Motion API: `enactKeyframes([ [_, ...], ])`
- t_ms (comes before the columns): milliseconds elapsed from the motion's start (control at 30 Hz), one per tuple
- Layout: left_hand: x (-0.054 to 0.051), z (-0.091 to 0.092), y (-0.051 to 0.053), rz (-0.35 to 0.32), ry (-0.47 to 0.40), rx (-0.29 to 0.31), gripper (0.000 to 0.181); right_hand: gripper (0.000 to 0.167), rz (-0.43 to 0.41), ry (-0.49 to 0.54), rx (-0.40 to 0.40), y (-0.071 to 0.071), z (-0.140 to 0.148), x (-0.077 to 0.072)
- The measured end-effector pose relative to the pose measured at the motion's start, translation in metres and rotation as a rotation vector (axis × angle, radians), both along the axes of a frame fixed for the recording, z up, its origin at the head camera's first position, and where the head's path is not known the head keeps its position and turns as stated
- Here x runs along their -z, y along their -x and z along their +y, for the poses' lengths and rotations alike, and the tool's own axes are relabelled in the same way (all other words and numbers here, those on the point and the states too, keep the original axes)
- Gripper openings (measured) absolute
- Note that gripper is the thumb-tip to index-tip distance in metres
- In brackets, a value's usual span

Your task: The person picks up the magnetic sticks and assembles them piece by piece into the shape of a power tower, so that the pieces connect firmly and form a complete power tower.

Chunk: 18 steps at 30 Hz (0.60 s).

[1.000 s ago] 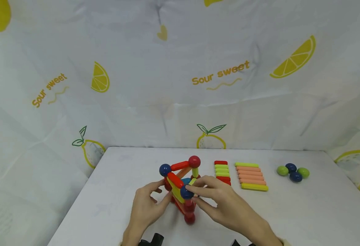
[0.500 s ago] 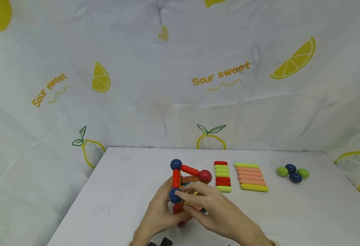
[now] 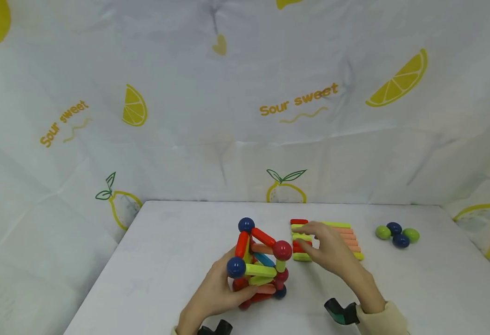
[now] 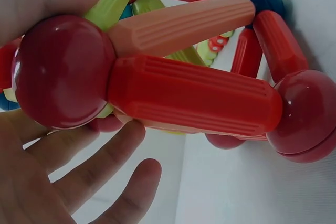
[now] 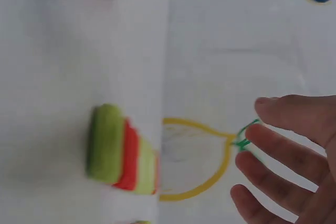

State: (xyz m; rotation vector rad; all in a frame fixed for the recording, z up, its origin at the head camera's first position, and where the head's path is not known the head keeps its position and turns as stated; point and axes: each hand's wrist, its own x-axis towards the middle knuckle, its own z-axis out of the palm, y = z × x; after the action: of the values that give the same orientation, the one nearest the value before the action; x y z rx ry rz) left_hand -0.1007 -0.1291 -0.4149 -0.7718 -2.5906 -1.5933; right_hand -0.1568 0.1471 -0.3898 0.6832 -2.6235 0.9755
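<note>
My left hand (image 3: 216,293) grips a frame of magnetic rods and balls (image 3: 260,271) from its left side, just over the table. In the left wrist view, the thumb lies across the frame near a dark red ball (image 4: 63,72), with fingers below a red rod (image 4: 194,95). Blue balls (image 3: 236,267) cap two upper corners, and a yellow-green rod (image 3: 260,271) runs from the nearer one. Away from the frame, my right hand (image 3: 332,249) hovers with parted fingers by the short rods (image 3: 302,256). In the right wrist view nothing lies between its fingers (image 5: 283,153).
Behind the right hand lies a row of longer peach and yellow rods (image 3: 347,231), partly covered. Several green and blue balls (image 3: 400,240) sit together at the right of the white table (image 3: 165,242). A lemon-print cloth (image 3: 207,158) hangs behind.
The right hand has let go of the frame and moved right, towards the short rods. The frame has turned and shifted right in the left hand, and its yellow-green rod now shows.
</note>
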Motion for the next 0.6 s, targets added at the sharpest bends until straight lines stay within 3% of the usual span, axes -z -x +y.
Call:
enactKeyframes([
  [100, 0.0, -0.002, 0.002, -0.007, 0.001, 0.027, 0.067, 0.023, -0.198, -0.152, 0.015, 0.009, 0.002, 0.021],
  [200, 0.001, -0.003, 0.002, -0.026, 0.012, 0.03, 0.067, 0.021, -0.295, -0.207, 0.033, 0.011, 0.0, 0.034],
  [367, 0.001, -0.004, 0.002, -0.027, 0.017, 0.024, 0.067, 0.02, -0.295, -0.235, 0.033, 0.013, -0.003, 0.044],
  [600, 0.003, -0.004, 0.003, -0.053, -0.017, 0.058, 0.067, 0.02, -0.342, -0.252, 0.05, 0.012, -0.007, 0.055],
])
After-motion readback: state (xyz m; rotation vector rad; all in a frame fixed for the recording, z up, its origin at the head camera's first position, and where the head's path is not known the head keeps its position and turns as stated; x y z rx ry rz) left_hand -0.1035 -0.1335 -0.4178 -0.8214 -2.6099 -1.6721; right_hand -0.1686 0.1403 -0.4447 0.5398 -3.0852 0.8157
